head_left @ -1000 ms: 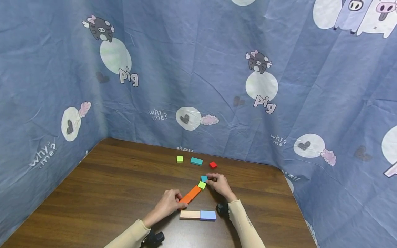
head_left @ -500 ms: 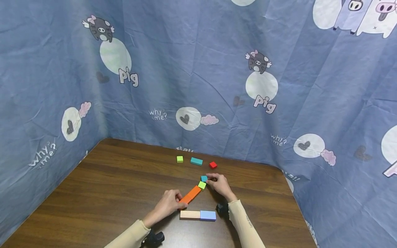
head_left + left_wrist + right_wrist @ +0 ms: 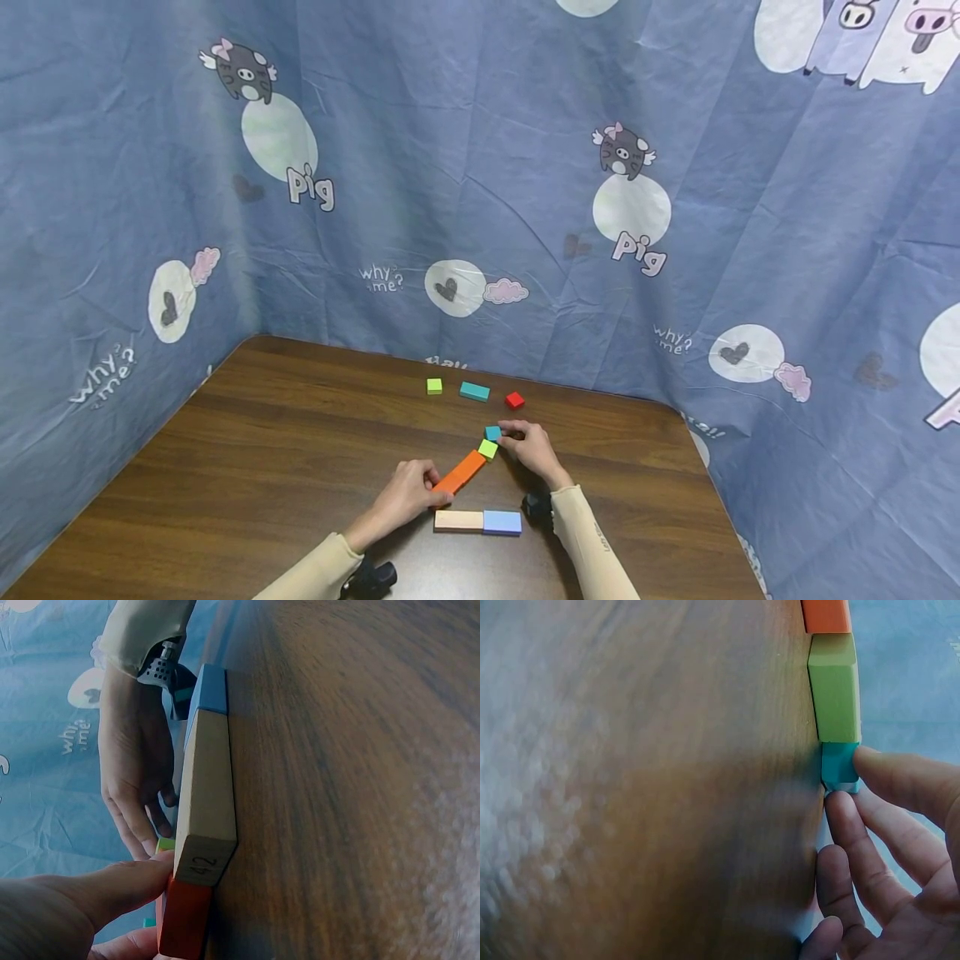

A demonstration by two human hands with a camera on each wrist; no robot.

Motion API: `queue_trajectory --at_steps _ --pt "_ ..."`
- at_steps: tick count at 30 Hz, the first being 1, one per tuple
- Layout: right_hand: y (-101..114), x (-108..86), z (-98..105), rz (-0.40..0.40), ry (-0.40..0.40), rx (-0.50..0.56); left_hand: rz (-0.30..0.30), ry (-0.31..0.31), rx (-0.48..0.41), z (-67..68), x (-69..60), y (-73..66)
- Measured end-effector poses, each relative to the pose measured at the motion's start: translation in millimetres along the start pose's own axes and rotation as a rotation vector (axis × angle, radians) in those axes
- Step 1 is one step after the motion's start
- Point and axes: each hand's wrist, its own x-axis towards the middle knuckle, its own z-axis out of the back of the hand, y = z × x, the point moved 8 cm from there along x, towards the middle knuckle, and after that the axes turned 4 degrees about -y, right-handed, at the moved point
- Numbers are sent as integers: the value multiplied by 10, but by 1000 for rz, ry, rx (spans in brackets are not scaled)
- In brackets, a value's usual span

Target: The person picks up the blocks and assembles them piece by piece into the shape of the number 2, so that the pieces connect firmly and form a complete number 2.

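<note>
My left hand [image 3: 405,493] holds the near end of a slanting row of orange blocks [image 3: 461,473], its thumb on the near side. The left wrist view shows that end block [image 3: 184,919] between thumb and fingers. At the row's far end sits a lime green block [image 3: 488,450], and beyond it a teal block [image 3: 492,433]. My right hand [image 3: 534,448] pinches the teal block [image 3: 840,763] between thumb and fingers; it meets the green block [image 3: 835,690]. Just in front of the row lie a pale wooden block [image 3: 458,521] and a blue block [image 3: 502,522], end to end.
Toward the back of the brown wooden table [image 3: 300,433] lie a lime green block [image 3: 434,387], a long teal block [image 3: 474,392] and a red block [image 3: 514,401]. A blue patterned cloth [image 3: 465,208] hangs behind the table.
</note>
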Motion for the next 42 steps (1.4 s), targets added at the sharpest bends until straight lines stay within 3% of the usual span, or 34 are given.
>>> queue_trajectory --at_steps 15,25,37,42 --pt "-9 28 -12 3 9 17 0 -4 -3 13 2 -4" --pt "-27 38 20 -22 14 53 -33 -11 10 33 14 -25" --pt "-124 42 70 -98 14 215 -13 0 -6 14 1 -15" --pt "-194 48 101 -176 -21 296 6 1 -1 5 -8 1"
